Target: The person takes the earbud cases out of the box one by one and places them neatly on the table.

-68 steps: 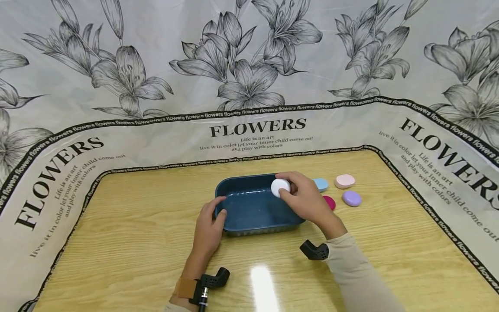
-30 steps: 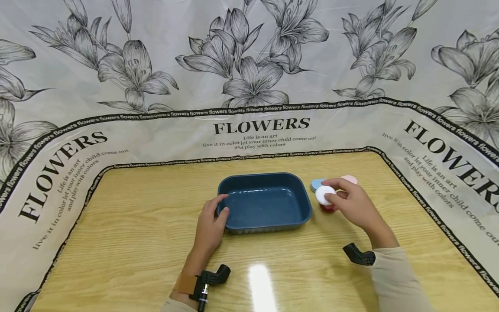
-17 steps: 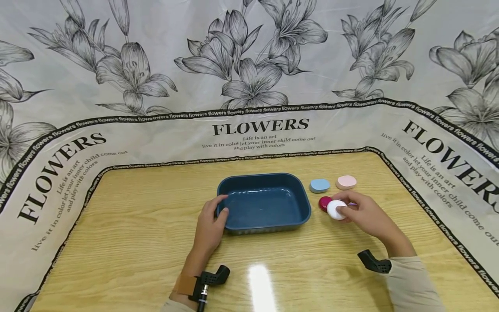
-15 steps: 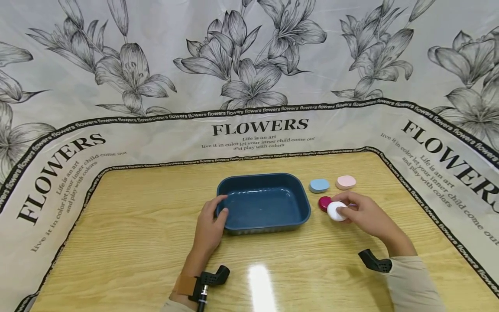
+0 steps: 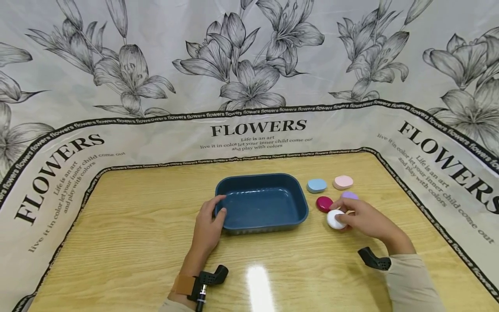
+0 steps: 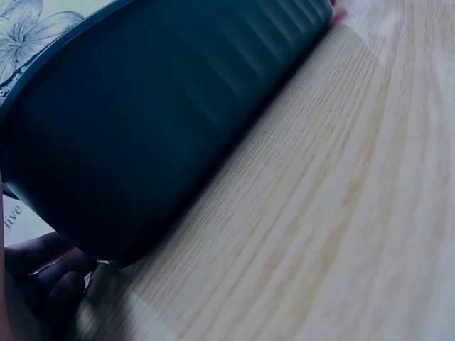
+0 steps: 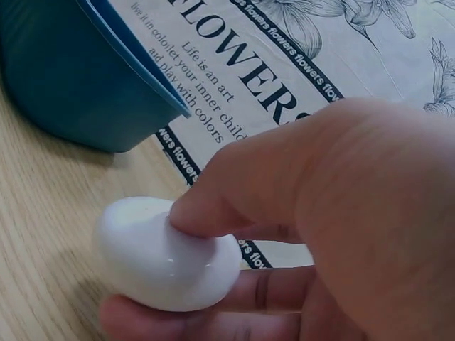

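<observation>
My left hand [image 5: 209, 219] grips the left end of a dark blue rectangular basin [image 5: 265, 226], thumb and index fingertips at its rim. In the left wrist view, some fingers [image 6: 60, 273] lie curled against the outside of the basin's lower end. To the right of the basin, my right hand [image 5: 366, 219] pinches a smooth, glossy white rounded piece [image 7: 160, 256], soap-like, between thumb and fingers. It is low over the table, just in front of a magenta round piece [image 5: 324, 204]. Whether it touches the wood I cannot tell. A purple piece [image 5: 349, 196] is partly hidden behind my right hand.
Behind these lie a light blue oval piece [image 5: 317, 186] and a pale pink oval piece [image 5: 343, 182]. The basin holds nothing visible. A floral-printed cloth [image 5: 257, 149] stands up around the back and sides of the wooden table [image 5: 148, 225].
My right hand has carried the white rounded piece from over the basin out to the right, then down and nearer to me, past the magenta piece. My left hand has stayed on the basin.
</observation>
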A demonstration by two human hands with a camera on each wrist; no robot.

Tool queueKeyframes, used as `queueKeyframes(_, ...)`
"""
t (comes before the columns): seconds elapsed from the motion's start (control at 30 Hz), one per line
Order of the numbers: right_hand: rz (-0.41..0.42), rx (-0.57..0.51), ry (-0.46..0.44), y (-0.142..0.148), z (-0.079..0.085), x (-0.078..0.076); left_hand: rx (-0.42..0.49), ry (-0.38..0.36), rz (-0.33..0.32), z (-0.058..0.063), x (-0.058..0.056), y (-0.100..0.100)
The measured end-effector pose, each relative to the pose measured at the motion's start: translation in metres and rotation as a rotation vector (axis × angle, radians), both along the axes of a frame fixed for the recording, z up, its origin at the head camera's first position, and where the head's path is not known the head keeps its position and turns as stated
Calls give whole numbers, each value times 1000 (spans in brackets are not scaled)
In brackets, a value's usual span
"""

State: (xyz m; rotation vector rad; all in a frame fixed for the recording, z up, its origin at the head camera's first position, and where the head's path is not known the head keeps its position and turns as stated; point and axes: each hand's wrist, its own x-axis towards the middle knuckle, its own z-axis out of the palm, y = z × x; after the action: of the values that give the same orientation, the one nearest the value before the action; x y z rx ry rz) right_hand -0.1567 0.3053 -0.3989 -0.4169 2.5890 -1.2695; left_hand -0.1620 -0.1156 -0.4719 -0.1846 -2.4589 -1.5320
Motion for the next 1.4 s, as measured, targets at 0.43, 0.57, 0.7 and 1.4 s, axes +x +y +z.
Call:
queueKeyframes(0.43, 26, 102, 0, 5, -12, -1, 5, -4, 4, -4, 2, -1)
queueKeyframes(0.57, 37, 105, -4, 5, -13, -1, 3, 11, 9, -5, 2, -1)
queueKeyframes(0.7, 43, 89, -38, 6, -15, 0, 2, 19, 5, -7, 3, 0)
queueKeyframes(1.4, 36, 214, 63, 5, -6, 2, -13, 22, 9, -6, 2, 3)
